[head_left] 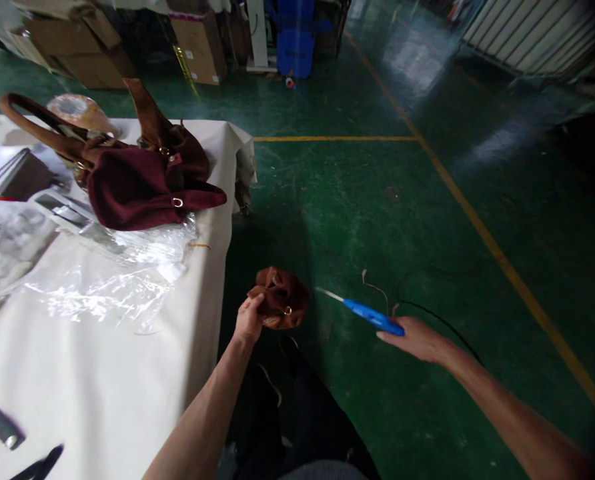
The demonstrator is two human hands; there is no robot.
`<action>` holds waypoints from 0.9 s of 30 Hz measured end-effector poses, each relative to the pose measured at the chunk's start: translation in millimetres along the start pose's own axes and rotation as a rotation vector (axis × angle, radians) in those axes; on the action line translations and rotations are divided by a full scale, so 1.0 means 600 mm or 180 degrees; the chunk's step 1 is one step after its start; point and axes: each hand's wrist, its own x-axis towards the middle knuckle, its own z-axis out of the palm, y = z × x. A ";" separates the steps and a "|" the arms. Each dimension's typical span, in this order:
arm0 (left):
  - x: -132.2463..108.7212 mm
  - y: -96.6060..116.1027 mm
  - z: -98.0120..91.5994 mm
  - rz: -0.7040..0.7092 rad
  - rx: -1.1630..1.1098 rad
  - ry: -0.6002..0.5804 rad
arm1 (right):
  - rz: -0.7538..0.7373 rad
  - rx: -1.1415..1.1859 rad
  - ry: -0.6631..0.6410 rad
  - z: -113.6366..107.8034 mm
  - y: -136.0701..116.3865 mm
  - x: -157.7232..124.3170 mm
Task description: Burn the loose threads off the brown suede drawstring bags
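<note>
My left hand (250, 319) is closed on a small brown suede piece (281, 298) with a metal ring, held out beyond the table edge over the green floor. My right hand (416, 339) grips a blue-handled tool (370, 315) with a thin metal tip that points left toward the suede piece. A thin dark cord trails from the right hand's side across the floor. My dark trouser legs show below, between the arms.
A white-covered table (102, 393) stands at left with a maroon suede handbag (142, 183) with brown straps, clear plastic wrap (107, 280), a tape roll (75, 110) and dark small items. Cardboard boxes (200, 43) and a blue object stand at the back. Yellow lines cross the green floor.
</note>
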 end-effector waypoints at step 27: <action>-0.266 -0.211 0.072 0.2440 0.4498 -0.3998 | 0.0549 -0.1960 -0.0566 -0.078 -0.085 0.083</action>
